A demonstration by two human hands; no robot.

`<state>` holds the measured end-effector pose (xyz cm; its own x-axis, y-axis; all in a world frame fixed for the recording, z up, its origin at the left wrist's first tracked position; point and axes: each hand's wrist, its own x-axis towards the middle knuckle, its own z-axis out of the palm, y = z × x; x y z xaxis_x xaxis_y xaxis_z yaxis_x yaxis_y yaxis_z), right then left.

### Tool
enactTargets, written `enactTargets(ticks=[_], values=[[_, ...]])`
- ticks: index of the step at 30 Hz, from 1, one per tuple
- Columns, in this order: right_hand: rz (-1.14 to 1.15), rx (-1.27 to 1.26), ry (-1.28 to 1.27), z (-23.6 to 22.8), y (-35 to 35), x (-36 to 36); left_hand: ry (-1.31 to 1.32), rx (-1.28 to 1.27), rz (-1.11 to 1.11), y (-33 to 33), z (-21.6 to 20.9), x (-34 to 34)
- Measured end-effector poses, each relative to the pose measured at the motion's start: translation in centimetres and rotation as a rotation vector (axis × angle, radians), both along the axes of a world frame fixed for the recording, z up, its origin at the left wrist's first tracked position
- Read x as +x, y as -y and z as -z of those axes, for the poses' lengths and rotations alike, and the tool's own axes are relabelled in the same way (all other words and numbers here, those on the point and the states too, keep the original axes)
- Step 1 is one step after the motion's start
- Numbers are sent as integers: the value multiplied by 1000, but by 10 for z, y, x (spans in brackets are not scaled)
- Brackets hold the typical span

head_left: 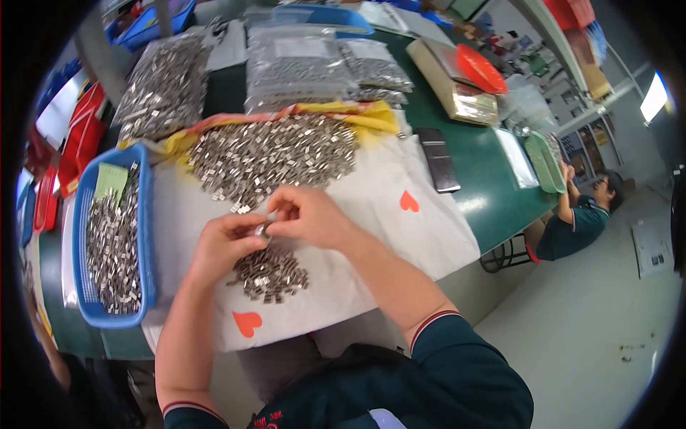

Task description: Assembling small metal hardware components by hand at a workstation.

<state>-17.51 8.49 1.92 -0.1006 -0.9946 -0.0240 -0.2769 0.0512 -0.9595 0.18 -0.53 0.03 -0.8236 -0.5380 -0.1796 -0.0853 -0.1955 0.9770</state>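
Observation:
My left hand (227,243) and my right hand (311,216) meet over a white cloth (371,236), fingertips pinched together around a small shiny metal piece (262,230). Fingers cover most of it, so its exact kind is hard to make out. Just below the hands lies a small pile of darker metal pieces (270,275). Beyond them spreads a large heap of small, flat, shiny metal pieces (279,154), partly over a yellow and red cloth (382,118). To the left stands a blue plastic basket (148,236) filled with similar pieces, with a yellow-green paper slip (111,180) on top.
Clear bags of metal parts (293,68) line the back of the green table (479,207). A dark flat case (437,161) lies right of the cloth. Farther right are a red tray (480,69), a green basket (544,163) and a seated co-worker (582,222).

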Motion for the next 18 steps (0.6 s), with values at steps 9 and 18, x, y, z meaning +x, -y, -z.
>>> enactTargets(ticks=[9, 18], values=[[151, 22, 108, 7, 4, -17, 29, -343, 326, -9, -11, -10], [98, -94, 152, 14, 6, 2, 11, -346, 395, -15, -18, 0]])
